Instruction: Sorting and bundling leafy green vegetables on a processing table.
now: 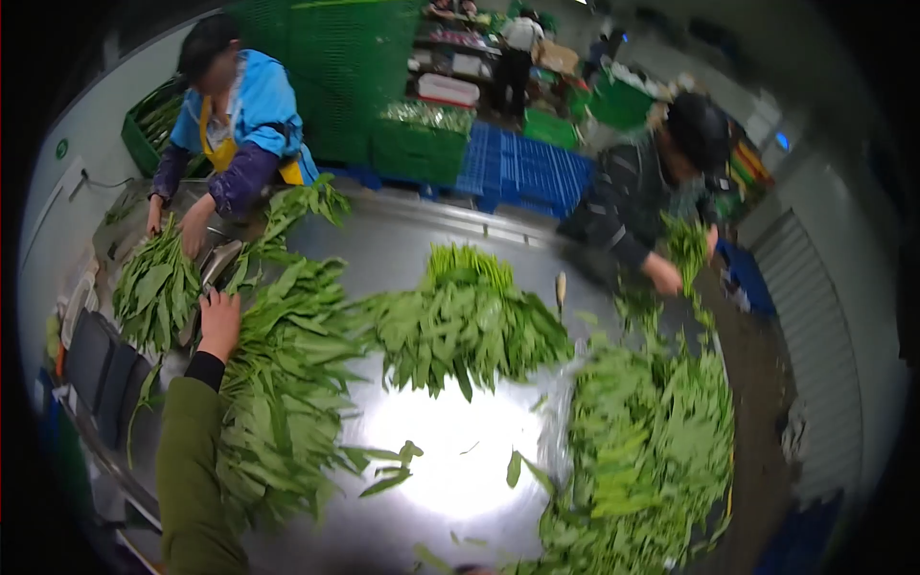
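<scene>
My left hand (220, 321), in a green sleeve with a black cuff, reaches forward at the left edge of a long heap of leafy green stalks (287, 374). Its fingertips are close to a curved metal part (221, 262); whether they touch it or grip a stalk I cannot tell. Beyond it, a co-worker's hands hold a leafy bunch (157, 284). In the middle of the metal table (402, 230), a neat pile of greens (471, 323) lies with its cut stems facing away from me. My right hand is out of view.
Another heap of greens (647, 431) covers the table's right side. A light-handled tool (560, 291) lies near the middle pile. At the far right, a co-worker in dark clothes (625, 201) holds a small bunch (684, 248). Blue pallets (528, 165) and green crates (420, 144) stand behind.
</scene>
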Tool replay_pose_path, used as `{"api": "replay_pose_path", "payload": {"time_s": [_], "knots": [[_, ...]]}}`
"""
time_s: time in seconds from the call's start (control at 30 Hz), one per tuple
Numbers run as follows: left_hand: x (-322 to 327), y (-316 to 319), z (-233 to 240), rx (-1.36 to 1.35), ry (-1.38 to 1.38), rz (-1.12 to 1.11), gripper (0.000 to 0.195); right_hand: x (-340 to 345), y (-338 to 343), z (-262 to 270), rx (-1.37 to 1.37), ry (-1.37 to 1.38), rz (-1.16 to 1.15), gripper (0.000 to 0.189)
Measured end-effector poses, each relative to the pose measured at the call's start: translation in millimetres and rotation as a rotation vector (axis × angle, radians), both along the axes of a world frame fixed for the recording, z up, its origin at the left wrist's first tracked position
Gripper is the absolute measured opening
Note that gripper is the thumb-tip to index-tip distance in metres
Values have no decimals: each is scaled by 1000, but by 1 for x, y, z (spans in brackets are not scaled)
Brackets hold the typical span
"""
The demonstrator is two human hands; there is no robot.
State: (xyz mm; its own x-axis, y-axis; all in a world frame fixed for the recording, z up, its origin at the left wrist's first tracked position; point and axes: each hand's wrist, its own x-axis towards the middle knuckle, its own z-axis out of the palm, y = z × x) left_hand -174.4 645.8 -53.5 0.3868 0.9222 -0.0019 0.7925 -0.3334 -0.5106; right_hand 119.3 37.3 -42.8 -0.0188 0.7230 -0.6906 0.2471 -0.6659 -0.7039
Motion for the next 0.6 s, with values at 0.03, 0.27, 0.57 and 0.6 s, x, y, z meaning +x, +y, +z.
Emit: {"api": "replay_pose_path", "payload": {"time_s": [0.03,0.27,0.57,0.6], "knots": [[33,-19,19,-6,-67,-62,53,7,-20,-22,46,0,-2,38],[111,-221,14,-506,-1080,-602,33,41,-111,-6,-97,-279,-89,54],[164,-358,-105,-284,-1004,-383,30,48,-220,-3,-92,-189,-526,41],[168,-367,-113,-329,-1007,-352,25,52,-235,-6,-73,-233,-559,43]]}}
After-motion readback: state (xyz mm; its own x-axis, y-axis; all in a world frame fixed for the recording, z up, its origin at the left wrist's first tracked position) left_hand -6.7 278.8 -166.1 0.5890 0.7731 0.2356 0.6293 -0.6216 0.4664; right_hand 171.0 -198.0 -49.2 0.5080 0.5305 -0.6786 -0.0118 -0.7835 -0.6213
